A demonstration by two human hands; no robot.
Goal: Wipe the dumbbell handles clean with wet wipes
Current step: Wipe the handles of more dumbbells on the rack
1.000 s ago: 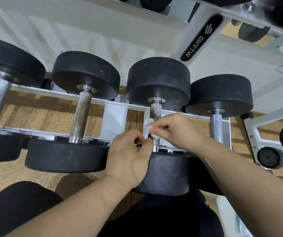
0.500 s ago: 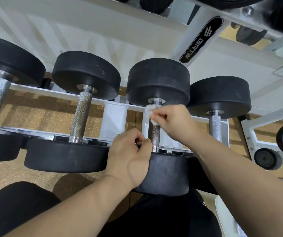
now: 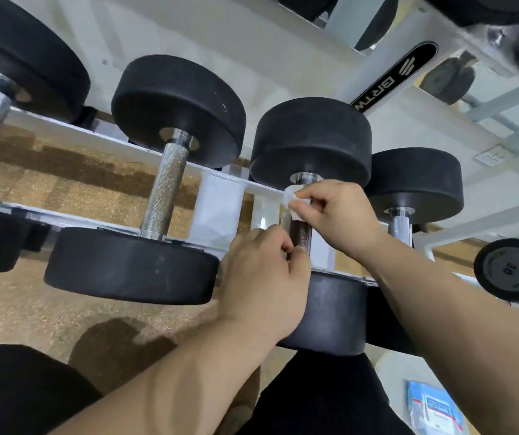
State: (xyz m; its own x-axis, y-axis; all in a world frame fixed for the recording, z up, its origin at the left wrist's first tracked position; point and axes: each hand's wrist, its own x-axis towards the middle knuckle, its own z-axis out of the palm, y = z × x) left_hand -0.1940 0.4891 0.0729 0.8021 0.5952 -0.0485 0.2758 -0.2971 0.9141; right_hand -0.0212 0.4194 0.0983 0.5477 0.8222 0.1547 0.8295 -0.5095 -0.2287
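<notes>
The right hand (image 3: 336, 215) pinches a crumpled white wet wipe (image 3: 292, 199) atop the knurled steel dumbbell handle (image 3: 301, 235), whose long axis runs down toward the left hand (image 3: 264, 277), fingers closed at its base.

Both forearms, bare, enter from the lower edge and converge toward 12 o'clock. Left hand (image 3: 267, 277): knuckles up, fingers curled, thumb and forefinger tips pressed together in a pinch. Right hand (image 3: 335, 211): at 1 o'clock of the left, wrist bent, fingers folded inward toward 9 o'clock, fingertips (image 3: 306, 200) closed together. The hands stand near, not touching.
</notes>
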